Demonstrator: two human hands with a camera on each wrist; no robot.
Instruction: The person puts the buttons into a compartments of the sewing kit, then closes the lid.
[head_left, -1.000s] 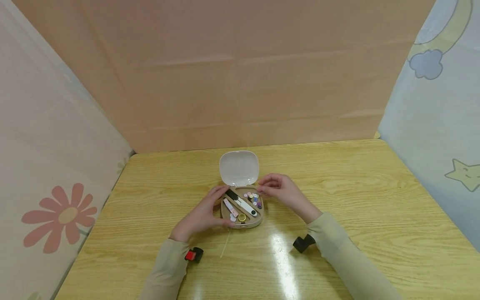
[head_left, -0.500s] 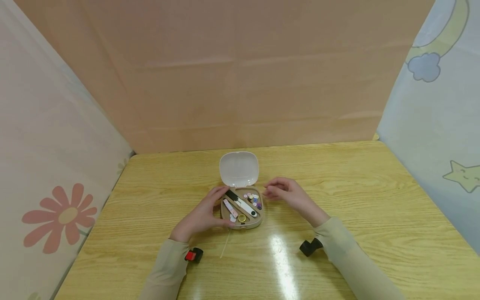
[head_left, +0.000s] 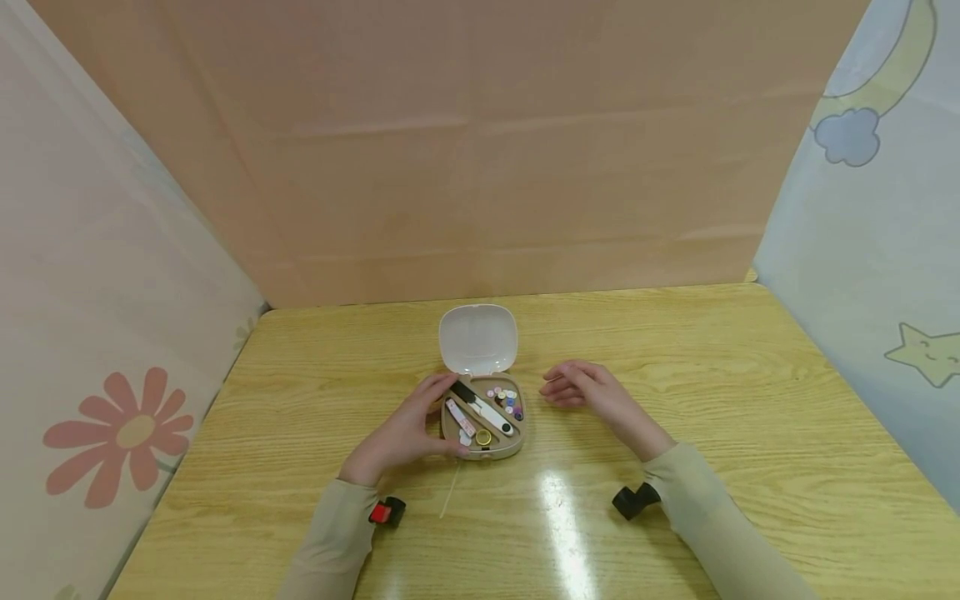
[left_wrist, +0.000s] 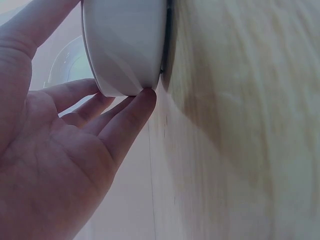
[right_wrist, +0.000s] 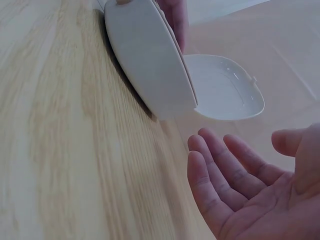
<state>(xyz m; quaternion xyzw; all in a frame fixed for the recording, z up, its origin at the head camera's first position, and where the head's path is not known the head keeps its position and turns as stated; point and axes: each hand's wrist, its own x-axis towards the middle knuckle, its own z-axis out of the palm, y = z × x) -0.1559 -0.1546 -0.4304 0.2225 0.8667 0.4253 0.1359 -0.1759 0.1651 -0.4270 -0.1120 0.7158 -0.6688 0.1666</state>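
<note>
A small beige sewing kit box (head_left: pixel 501 450) stands on the table, its white lid (head_left: pixel 478 337) raised at the back. My left hand (head_left: pixel 401 429) holds the box at its left side, thumb at the front edge and fingers at the back left corner. Inside lie white-handled snips (head_left: pixel 491 414) with a black end, a pink-and-white strip (head_left: pixel 461 417), a gold ring-shaped thimble (head_left: pixel 483 437) and several buttons (head_left: pixel 510 400). To the right of the box, my right hand (head_left: pixel 588 392) is apart from it; in the right wrist view its loosely bent fingers (right_wrist: pixel 215 185) hold nothing.
The wooden table (head_left: pixel 712 400) spreads around the box. A thin pale strand (head_left: pixel 450 492) lies in front of it. A plain hanging cloth (head_left: pixel 480 167) closes off the back, with patterned cloths at both sides. Black camera mounts (head_left: pixel 636 500) sit at the wrists.
My right hand has drawn away from the box's right edge, moving rightward, and its fingers have loosened. The left hand and the box have stayed in place.
</note>
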